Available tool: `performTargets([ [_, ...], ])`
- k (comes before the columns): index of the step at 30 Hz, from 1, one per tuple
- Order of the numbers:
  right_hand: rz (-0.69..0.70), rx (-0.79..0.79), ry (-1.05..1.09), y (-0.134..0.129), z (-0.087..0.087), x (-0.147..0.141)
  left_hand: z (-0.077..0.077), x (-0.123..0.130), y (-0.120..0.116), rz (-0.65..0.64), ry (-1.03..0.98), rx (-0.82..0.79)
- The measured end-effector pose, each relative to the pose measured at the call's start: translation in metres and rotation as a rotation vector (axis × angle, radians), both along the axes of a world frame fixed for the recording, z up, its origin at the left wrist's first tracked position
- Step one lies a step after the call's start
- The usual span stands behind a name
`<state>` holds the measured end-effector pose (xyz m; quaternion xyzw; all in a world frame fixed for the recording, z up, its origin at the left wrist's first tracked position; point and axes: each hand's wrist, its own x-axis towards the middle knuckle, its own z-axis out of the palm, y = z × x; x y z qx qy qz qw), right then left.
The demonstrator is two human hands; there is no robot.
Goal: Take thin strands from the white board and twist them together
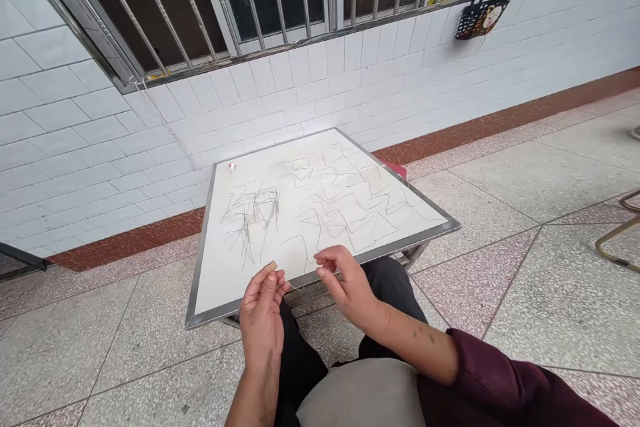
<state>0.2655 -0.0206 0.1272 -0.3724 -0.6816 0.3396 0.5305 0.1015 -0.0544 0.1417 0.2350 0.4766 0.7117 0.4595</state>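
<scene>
Before you, the table (217,290) stands with its far edge along the wall (300,107). On it, one bunch of strands (246,227) lies toward the left edge, a second bunch (346,208) toward the right edge, and a trinket (231,167) just inside the far left corner.

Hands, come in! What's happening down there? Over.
Left hand pinching brown piece. Right hand open, nearby. Thin strand between them. Nothing seen blocking either hand.

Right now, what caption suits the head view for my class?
Left hand pinching a small tan piece, right hand open nearby, at a white table bearing thin dark strands.
</scene>
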Motion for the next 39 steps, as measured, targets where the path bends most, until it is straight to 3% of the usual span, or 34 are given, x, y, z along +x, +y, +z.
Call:
performTargets([
  [2,0.027,-0.252,0.114,0.001,-0.001,0.002,0.001,-0.002,0.0,0.032,-0.009,0.022],
  [5,0.269,-0.518,0.208,0.0,-0.006,-0.003,0.001,0.0,-0.001,0.043,-0.007,0.03],
  [8,0.393,-0.571,0.266,-0.005,-0.01,-0.013,-0.001,0.004,-0.002,0.02,0.028,0.01],
  [12,0.383,-0.628,0.357,-0.009,-0.017,-0.024,-0.003,0.007,-0.005,0.022,0.095,0.007],
  [18,0.373,-0.887,0.552,-0.009,-0.022,-0.028,-0.004,0.007,-0.01,0.02,0.211,0.014],
  [29,0.426,-0.696,0.477,-0.012,-0.031,-0.034,-0.007,0.003,-0.01,0.017,0.191,-0.036],
  [35,0.329,-0.561,0.354,-0.014,-0.041,-0.042,-0.011,0.001,-0.005,0.017,0.127,-0.075],
  [39,0.322,-0.567,0.371,-0.012,-0.046,-0.045,-0.015,0.001,-0.002,0.023,0.078,-0.079],
])
